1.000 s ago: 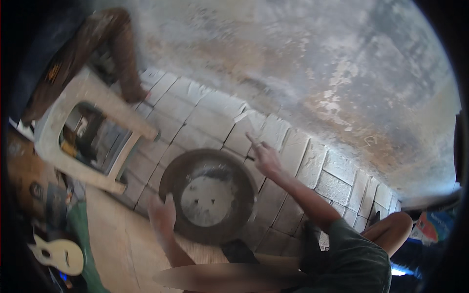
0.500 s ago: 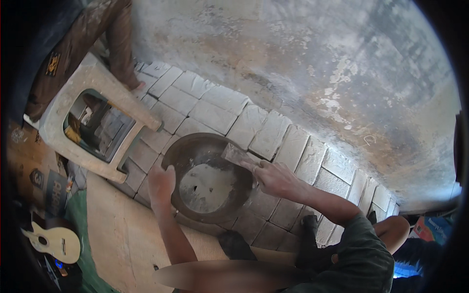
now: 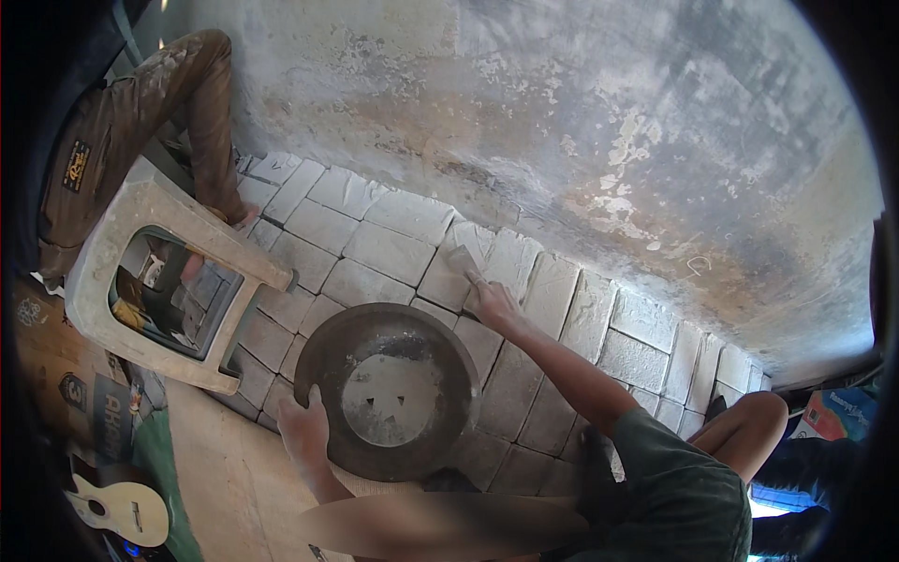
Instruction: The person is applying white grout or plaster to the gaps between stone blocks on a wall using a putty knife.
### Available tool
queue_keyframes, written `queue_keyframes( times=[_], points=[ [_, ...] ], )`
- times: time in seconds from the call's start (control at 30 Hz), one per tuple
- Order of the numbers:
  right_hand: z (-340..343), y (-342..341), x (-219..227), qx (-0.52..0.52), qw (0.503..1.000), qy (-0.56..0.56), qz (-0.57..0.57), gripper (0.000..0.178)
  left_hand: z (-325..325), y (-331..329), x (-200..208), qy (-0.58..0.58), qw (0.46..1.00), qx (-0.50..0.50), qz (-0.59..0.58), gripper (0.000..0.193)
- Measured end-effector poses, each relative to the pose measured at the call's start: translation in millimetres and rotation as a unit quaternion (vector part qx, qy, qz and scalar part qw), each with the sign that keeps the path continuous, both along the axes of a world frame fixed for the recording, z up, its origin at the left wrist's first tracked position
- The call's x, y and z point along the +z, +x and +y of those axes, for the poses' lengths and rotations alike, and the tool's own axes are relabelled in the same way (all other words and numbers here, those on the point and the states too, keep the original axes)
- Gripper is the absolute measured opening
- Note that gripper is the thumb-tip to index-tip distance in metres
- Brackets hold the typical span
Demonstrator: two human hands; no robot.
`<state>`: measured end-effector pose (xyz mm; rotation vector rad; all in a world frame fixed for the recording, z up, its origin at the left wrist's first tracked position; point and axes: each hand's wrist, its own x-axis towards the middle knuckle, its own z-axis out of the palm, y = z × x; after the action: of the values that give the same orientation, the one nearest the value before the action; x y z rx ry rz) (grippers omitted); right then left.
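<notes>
The wall (image 3: 524, 122), grey with flaking pale patches, slants across the far side, and along its foot run the bricks (image 3: 356, 279), pale and dusty, set in rows with dark joints. On the near left lies a tan mat (image 3: 220, 454), and above it stands a scuffed cream stool (image 3: 201, 220) with an open middle. The basin (image 3: 459, 370) sits between the two hands, on the near side of the bricks; it is round, so it has no long axis, and it lies right beside the left hand (image 3: 304, 436) and to the near left of the right hand (image 3: 501, 307), which is apart from it. The left hand is clamped on the basin's left rim, thumb over the edge, the other fingers mostly out of sight. The right hand, reaching out beyond the rim, is closed around the scraper (image 3: 461, 260), whose long axis runs on from the fingers, forward and slightly left toward the wall. Its small, flat grey blade is over the bricks; whether it touches them I cannot tell. The basin is dark grey-brown, with dusty streaks on its inner wall. In its bottom lies a pale grey mix (image 3: 393, 398), smooth-looking, with two small dark marks near the middle.
</notes>
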<state>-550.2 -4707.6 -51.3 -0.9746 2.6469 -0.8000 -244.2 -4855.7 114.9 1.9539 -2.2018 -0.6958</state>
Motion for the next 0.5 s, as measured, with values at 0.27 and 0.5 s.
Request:
queue_keyframes(
  times=[0.27,0.5],
  points=[
    [-67.4,-17.0,-26.6,-0.076,0.997,-0.024,-0.005,0.051,-10.1,6.8,-15.6,0.003,1.000,0.005,0.010,0.048],
    [-95.7,-42.9,-30.9,-0.039,0.999,0.009,0.009,0.048,-9.9,4.8,-14.1,0.049,0.997,0.049,-0.025,0.048]
  ],
)
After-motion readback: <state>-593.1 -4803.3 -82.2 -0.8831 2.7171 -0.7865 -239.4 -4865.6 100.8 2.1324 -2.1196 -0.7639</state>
